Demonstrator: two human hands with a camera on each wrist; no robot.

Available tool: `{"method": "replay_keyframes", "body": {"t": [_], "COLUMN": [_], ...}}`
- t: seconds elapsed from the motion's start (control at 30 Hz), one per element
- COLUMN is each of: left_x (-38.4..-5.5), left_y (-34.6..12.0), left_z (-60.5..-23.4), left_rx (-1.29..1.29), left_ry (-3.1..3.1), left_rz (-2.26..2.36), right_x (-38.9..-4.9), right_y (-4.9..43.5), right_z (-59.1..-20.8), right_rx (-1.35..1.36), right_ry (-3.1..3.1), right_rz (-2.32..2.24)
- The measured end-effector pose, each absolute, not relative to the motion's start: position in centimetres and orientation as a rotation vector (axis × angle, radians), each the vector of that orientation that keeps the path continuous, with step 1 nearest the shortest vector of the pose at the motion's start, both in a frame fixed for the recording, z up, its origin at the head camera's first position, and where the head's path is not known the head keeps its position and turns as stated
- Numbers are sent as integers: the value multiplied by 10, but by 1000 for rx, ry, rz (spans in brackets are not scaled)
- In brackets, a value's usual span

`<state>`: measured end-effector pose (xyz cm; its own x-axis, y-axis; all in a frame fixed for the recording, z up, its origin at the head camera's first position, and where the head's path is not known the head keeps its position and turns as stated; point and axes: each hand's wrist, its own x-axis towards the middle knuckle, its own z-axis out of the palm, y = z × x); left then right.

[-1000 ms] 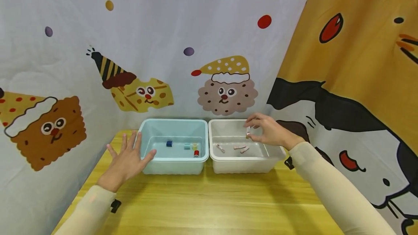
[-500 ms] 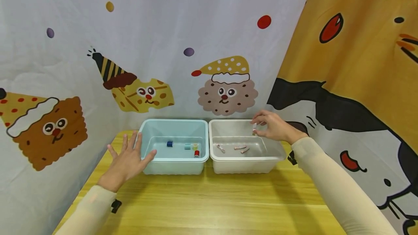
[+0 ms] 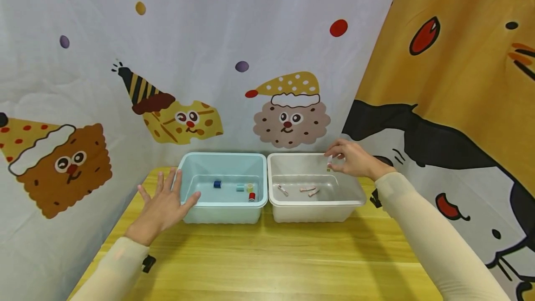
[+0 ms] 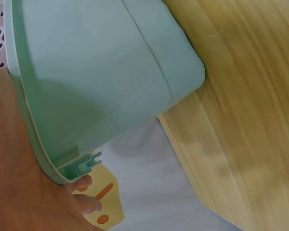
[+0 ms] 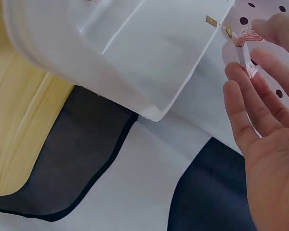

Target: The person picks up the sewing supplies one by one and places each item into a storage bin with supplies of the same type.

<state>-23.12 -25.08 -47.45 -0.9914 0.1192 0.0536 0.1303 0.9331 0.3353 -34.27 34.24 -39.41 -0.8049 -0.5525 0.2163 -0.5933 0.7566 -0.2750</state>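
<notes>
In the head view my right hand is over the back right part of the white bin, pinching a small pink-and-white hair clip. The right wrist view shows this hair clip between thumb and fingers, its gold metal end towards the bin wall. Several similar pink clips lie on that bin's floor. My left hand is spread with straight fingers against the left rim of the light blue bin. Inside it lie several small thread spools, among them a dark blue spool and a red spool.
Both bins stand side by side at the back of a yellow wooden table. Behind them hangs a white cloth printed with cartoon biscuits and cheese. An orange-and-black printed cloth closes off the right side.
My right hand has moved a little to the right and back over the white bin, carrying the hair clip. The left hand stays at the blue bin's rim.
</notes>
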Motion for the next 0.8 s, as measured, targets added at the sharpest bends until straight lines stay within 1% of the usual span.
{"method": "replay_keyframes", "body": {"t": [0.33,0.6,0.8], "left_x": [-231,-232,-233], "left_y": [-250,-251,-252], "left_z": [-474,-473,-473], "left_rx": [-199,-201,-199], "left_ry": [-3058,-3063,-3066], "left_rz": [-530,-528,-531], "right_x": [-343,-341,-340], "right_y": [347,349,346], "right_z": [-396,-395,-396], "right_rx": [881,782,826], "right_ry": [-2867,-2897,-2862], "right_rz": [522,500,478]}}
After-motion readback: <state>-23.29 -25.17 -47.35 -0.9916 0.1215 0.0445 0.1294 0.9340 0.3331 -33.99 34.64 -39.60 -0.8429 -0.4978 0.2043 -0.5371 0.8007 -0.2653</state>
